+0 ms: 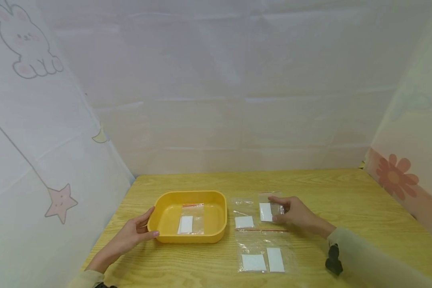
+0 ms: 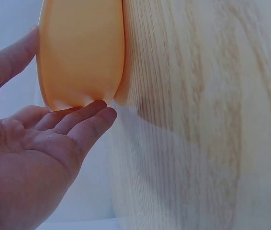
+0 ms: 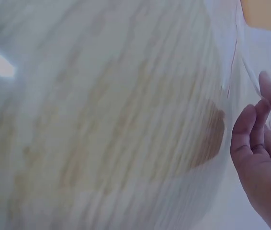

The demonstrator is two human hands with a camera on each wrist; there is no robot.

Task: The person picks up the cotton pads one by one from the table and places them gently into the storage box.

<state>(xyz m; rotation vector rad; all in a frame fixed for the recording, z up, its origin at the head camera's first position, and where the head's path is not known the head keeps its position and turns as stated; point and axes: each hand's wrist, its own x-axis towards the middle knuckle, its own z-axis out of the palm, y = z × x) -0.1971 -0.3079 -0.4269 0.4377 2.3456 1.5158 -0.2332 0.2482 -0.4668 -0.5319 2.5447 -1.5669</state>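
Observation:
A yellow plastic tray (image 1: 191,239) stands on the table, and inside it lies a clear zip bag (image 1: 198,220) with a red strip and white paper. My left hand (image 1: 129,236) touches the tray's left end, its fairly straight fingers (image 2: 85,124) against the end wall and the thumb along another side. To the right, my right hand (image 1: 297,214) pinches the right edge of a small clear zip bag (image 1: 265,212) between thumb and fingers. This bag contains a white rectangle. In the right wrist view the hand (image 3: 265,143) shows the bag only as a thin edge.
Another clear bag with a white card (image 1: 244,222) lies between the tray and the right hand. Nearer the front edge is clear bagging with red-striped tops and two white cards (image 1: 253,263); I cannot tell how many bags overlap there. Pale printed sheets surround the wooden table (image 1: 187,264).

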